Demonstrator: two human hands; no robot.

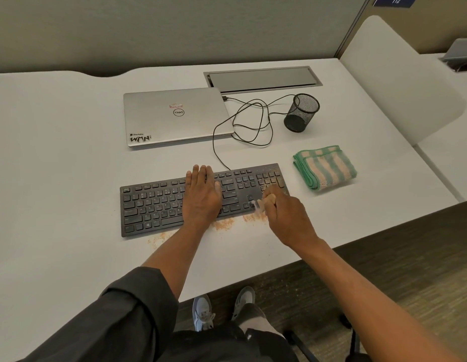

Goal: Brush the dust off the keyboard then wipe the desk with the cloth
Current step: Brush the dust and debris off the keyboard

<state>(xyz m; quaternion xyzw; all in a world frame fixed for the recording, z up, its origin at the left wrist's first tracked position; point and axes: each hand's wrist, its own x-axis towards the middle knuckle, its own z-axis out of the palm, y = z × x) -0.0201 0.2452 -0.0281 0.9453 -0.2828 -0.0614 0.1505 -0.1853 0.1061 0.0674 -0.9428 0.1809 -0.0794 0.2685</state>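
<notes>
Worktop [57, 152]: pale grey, with a curved cut-out along its far edge on the left.
Laptop [175, 116]: silver, lid closed, lying beyond the keyboard. The round "DELL" logo on the lid reads upside down from here. A sticker in the near-left corner has black lettering "WMN" under a smaller word too blurred to read. A small red-edged label sits above the logo, illegible.
Keyboard [154, 205]: black, full-size, lying slightly askew near the front edge. Key legends are too small to read reliably.
Dust [223, 226]: orange-tan grit in patches on the worktop along the keyboard's near edge, and more scattered over the number pad at its right end.
Left hand [202, 197]: laid flat, palm down, fingers straight and together, pressing on the middle of the keyboard; holds nothing.
Cable [243, 124]: thin, black, looping from the laptop's right side to the keyboard's back edge.
Cable hatch [263, 79]: grey lidded slot set into the worktop behind the laptop.
Brush [266, 201]: small, pale handle, blurred bristles touching the keys left of the number pad.
Right hand [287, 218]: fingers curled round the brush.
Pen cup [301, 112]: black mesh, standing tilted in view.
Cloth [325, 167]: folded, green-and-peach stripes, just right of the keyboard, untouched.
Sign [395, 0]: blue, "112", top right.
</notes>
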